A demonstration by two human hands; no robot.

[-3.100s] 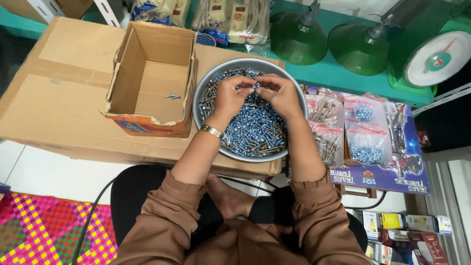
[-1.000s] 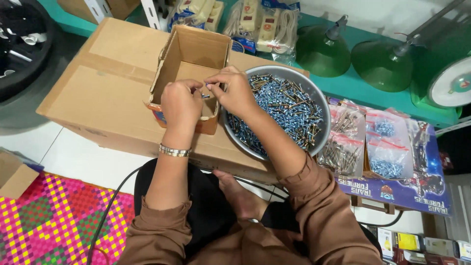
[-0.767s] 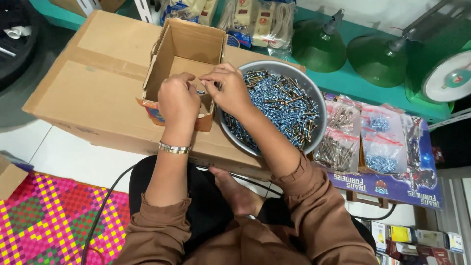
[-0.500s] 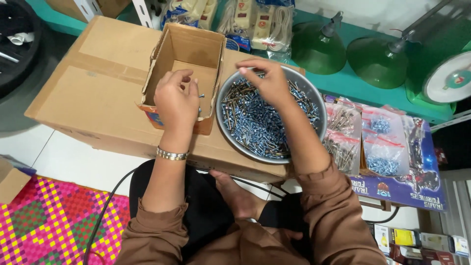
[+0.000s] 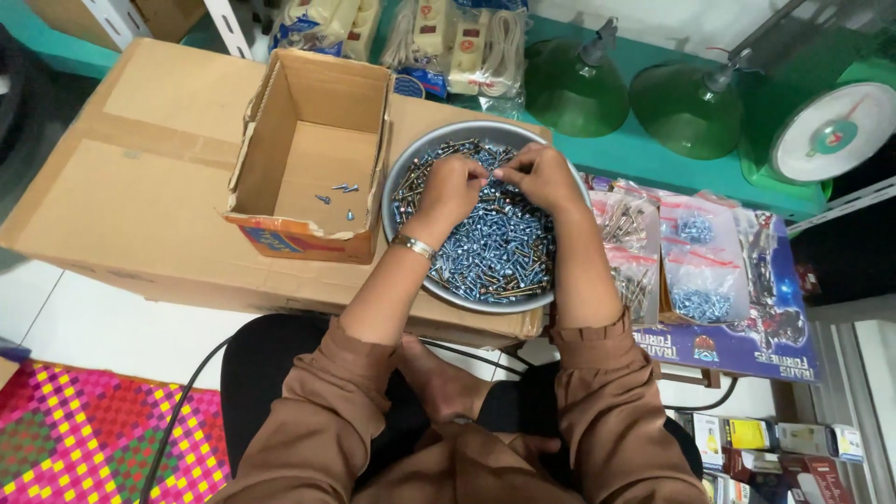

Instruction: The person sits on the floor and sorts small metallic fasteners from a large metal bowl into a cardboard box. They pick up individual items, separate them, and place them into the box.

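Head view, looking down: brown-sleeved forearms run up from the lap, both bent inward so the hands meet over a round grey metal bowl [image 5: 399, 177]. Left hand [image 5: 451, 188], thin metal bracelet [image 5: 413, 246] at the wrist, is curled palm-down; right hand [image 5: 539, 176] mirrors it, knuckles up. Fingers [image 5: 478, 175] of both hands are drawn together tip to tip over the bowl's middle, pinching something small between them; too small to tell, probably one screw. Bowl is heaped with bluish and dark metal screws [image 5: 499, 252]; the pile lies right under the fingertips, touching the lower fingers. Bowl sits on a large flat brown cardboard carton serving as the surface [image 5: 140, 187].

Just left of the bowl, touching its rim, stands an open small brown cardboard box [image 5: 313, 154], flaps up, with a few loose screws on its floor. Right of the bowl, clear plastic bags of screws [image 5: 695, 271] lie on a purple printed board. Farther back, two green metal lamp shades [image 5: 576, 89] sit on a teal shelf beside a green dial scale [image 5: 831, 131] and packaged extension sockets [image 5: 439, 42].
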